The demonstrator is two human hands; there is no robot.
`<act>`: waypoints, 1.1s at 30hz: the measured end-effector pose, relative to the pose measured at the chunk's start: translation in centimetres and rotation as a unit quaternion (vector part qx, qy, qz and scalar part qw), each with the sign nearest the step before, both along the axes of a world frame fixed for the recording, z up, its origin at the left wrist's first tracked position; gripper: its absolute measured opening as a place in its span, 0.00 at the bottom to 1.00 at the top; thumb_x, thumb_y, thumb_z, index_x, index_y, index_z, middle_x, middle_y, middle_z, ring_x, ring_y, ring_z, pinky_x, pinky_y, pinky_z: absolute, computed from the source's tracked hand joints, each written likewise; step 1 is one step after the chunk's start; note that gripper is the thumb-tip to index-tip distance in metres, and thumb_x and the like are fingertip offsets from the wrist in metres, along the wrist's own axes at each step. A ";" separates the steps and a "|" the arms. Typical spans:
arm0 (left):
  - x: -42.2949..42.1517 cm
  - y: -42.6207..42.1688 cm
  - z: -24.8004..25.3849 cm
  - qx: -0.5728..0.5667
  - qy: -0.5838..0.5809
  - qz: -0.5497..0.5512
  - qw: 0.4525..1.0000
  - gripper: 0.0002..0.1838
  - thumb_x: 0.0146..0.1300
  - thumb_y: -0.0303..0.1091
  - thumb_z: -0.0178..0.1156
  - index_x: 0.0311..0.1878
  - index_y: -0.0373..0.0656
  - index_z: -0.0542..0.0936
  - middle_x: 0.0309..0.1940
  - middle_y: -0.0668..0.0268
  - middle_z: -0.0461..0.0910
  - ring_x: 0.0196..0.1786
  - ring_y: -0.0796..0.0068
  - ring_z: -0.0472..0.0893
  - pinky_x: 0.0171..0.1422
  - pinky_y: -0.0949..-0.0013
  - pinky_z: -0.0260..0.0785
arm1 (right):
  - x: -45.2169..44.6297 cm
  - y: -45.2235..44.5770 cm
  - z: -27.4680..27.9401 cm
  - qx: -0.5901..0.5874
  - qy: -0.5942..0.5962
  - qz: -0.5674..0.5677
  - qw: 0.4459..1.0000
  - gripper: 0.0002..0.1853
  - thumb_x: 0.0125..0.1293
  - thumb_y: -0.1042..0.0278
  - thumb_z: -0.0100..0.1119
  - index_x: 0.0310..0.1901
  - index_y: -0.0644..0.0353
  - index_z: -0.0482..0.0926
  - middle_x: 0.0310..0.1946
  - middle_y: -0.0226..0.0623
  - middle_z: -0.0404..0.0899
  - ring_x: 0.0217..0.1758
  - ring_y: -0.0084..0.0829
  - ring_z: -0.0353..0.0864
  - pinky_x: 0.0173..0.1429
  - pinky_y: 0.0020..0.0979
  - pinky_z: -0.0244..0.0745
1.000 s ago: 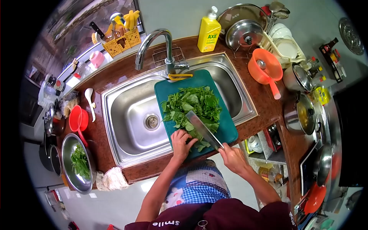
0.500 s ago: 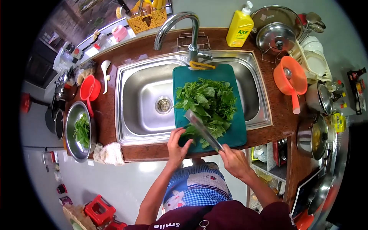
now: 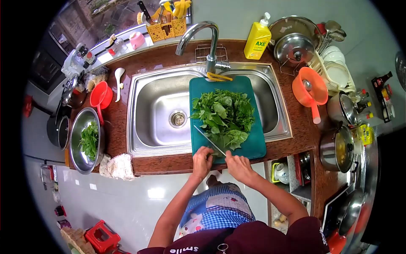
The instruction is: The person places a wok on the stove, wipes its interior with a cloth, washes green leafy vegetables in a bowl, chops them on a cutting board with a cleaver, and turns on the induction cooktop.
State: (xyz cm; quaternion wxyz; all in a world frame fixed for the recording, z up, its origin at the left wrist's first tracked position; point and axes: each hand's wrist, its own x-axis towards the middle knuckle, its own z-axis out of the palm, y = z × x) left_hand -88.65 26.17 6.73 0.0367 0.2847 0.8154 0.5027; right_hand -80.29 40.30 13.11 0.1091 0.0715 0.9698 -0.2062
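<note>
A green cutting board point(image 3: 258, 146) lies across the sink's middle, with a heap of leafy greens point(image 3: 226, 110) on it. My right hand point(image 3: 240, 168) is closed round the handle of a knife point(image 3: 209, 139). The blade, seen almost edge-on, slants up and left over the board, between the heap and my left hand. Curled at the board's front edge, my left hand point(image 3: 202, 162) has its fingers on a small bunch of greens, partly hidden beneath them. Both hands are close together.
The steel sink point(image 3: 148, 106) with its tap point(image 3: 211, 46) surrounds the board. At left are a metal bowl of greens point(image 3: 75, 148), a red dipper point(image 3: 101, 94) and a white ladle point(image 3: 119, 80). An orange dipper point(image 3: 311, 89) and pots point(image 3: 327, 152) stand at right.
The knife has turned from showing its flat side to nearly edge-on, its tip farther left. My right hand has moved left, closer to my left hand. The view has shifted slightly.
</note>
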 end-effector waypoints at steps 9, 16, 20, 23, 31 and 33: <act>-1.8 1.6 -0.3 -0.011 0.081 0.056 0.995 0.06 0.43 0.21 0.60 0.26 0.38 0.74 0.29 0.61 0.70 0.36 0.60 0.72 0.38 0.64 0.65 | 1.7 0.6 5.5 -0.087 0.140 -0.148 0.975 0.10 0.63 0.65 0.47 0.36 0.66 0.68 0.23 0.57 0.74 0.32 0.60 0.71 0.33 0.51 0.66; 0.3 -0.3 2.0 -0.053 0.159 0.080 0.983 0.06 0.44 0.23 0.58 0.28 0.43 0.77 0.33 0.62 0.70 0.39 0.57 0.73 0.39 0.60 0.66 | 3.4 -0.1 5.8 -0.161 0.184 -0.243 0.939 0.12 0.65 0.65 0.45 0.37 0.68 0.69 0.16 0.41 0.70 0.14 0.35 0.69 0.18 0.34 0.64; 1.8 -2.9 3.7 0.003 0.078 0.061 0.995 0.12 0.46 0.21 0.56 0.37 0.44 0.76 0.36 0.59 0.70 0.37 0.55 0.73 0.37 0.59 0.67 | 2.9 -1.5 6.6 -0.297 0.129 -0.280 0.904 0.10 0.64 0.66 0.43 0.34 0.65 0.68 0.12 0.33 0.67 0.07 0.24 0.64 0.11 0.27 0.59; 4.4 -5.0 8.0 0.048 0.139 0.028 0.989 0.24 0.44 0.17 0.53 0.49 0.46 0.74 0.42 0.58 0.69 0.42 0.56 0.72 0.42 0.61 0.66 | 2.7 -3.8 7.5 -0.415 0.137 -0.300 0.848 0.09 0.62 0.68 0.39 0.32 0.63 0.68 0.13 0.34 0.67 0.08 0.25 0.64 0.12 0.27 0.61; 5.9 -4.6 3.8 -0.297 0.167 0.066 0.938 0.34 0.53 0.30 0.54 0.66 0.51 0.58 0.68 0.55 0.45 0.67 0.49 0.51 0.61 0.38 0.49 | 1.0 -7.5 8.1 -0.355 0.296 -0.367 0.808 0.08 0.62 0.69 0.38 0.28 0.62 0.65 0.15 0.33 0.67 0.10 0.25 0.66 0.13 0.27 0.61; 6.2 -5.7 5.5 -0.241 0.194 0.050 0.950 0.35 0.52 0.28 0.54 0.66 0.51 0.58 0.69 0.54 0.41 0.68 0.47 0.49 0.61 0.36 0.47 | 1.4 -7.3 8.6 -0.285 0.338 -0.354 0.824 0.09 0.63 0.68 0.38 0.28 0.61 0.64 0.15 0.32 0.67 0.11 0.25 0.66 0.14 0.27 0.62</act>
